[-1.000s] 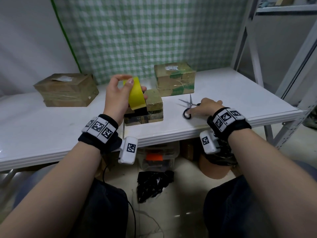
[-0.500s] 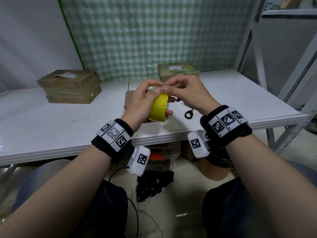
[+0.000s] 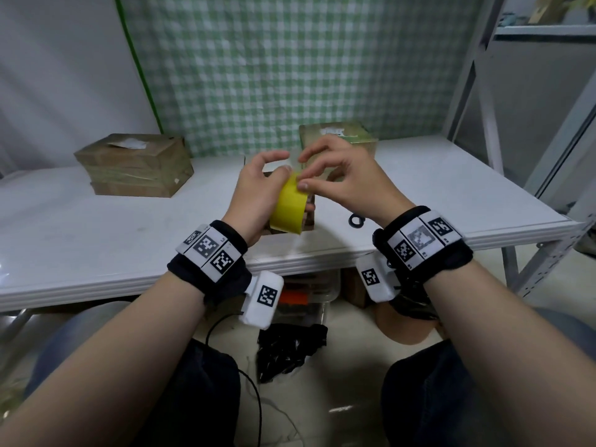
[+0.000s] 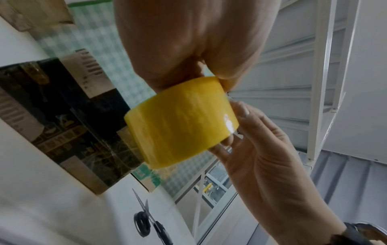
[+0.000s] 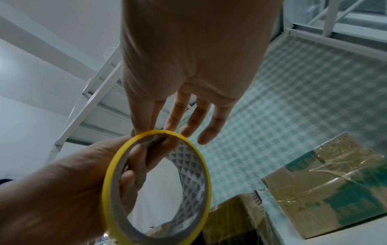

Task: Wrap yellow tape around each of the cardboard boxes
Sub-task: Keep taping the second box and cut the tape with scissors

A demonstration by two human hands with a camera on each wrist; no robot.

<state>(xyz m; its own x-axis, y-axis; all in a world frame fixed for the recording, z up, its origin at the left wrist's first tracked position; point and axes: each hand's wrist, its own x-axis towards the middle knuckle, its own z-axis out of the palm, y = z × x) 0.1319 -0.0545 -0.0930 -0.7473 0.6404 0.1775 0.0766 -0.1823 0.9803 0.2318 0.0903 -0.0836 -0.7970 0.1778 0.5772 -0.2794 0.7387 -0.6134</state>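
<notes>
My left hand grips the yellow tape roll above the table's front, fingers through its core and thumb on top. My right hand has come against the roll's upper edge. Its thumb tip touches the tape surface and the other fingers stay loosely spread. The roll hides most of the small dark-printed cardboard box just behind it. A second, taped box stands behind my right hand, and a flat brown box lies far left.
Black-handled scissors lie on the white table right of the small box, under my right wrist. A metal shelf frame rises at the right. Bins and a black bag sit under the table.
My right hand left the scissors on the table and came up to the roll. My left hand lowered the roll toward me and tilted it.
</notes>
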